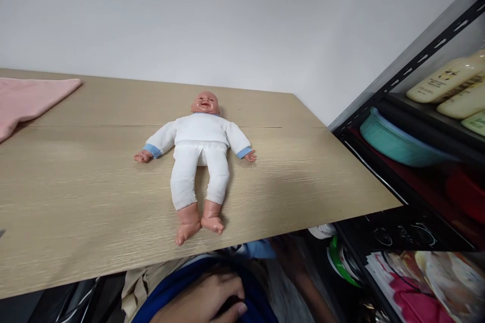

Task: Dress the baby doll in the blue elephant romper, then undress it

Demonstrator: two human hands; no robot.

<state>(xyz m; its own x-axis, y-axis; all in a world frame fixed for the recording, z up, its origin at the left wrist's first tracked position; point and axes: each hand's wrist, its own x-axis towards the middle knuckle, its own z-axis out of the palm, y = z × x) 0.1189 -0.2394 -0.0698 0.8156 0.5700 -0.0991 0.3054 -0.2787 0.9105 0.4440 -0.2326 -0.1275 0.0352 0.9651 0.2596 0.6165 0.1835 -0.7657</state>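
A baby doll (201, 131) lies on its back on the wooden table (303, 181). It wears a white top and white trousers with blue cuffs, its arms are spread, and its feet point toward me. Below the table's front edge, my left hand (212, 295) rests over my lap with its fingers curled in; nothing shows in it. My right hand (286, 255) is in shadow under the table edge, beside a light blue cloth (259, 249). Its fingers are too dark to make out, so whether it grips the cloth is unclear.
A pink cloth (30, 103) lies at the table's left. To the right stands a black shelf rack (379, 96) with cream bottles (447, 78) and a teal basin (401, 139). Lower down are a green-rimmed round item (339, 262) and packaged goods (428, 282). A wall closes off the back.
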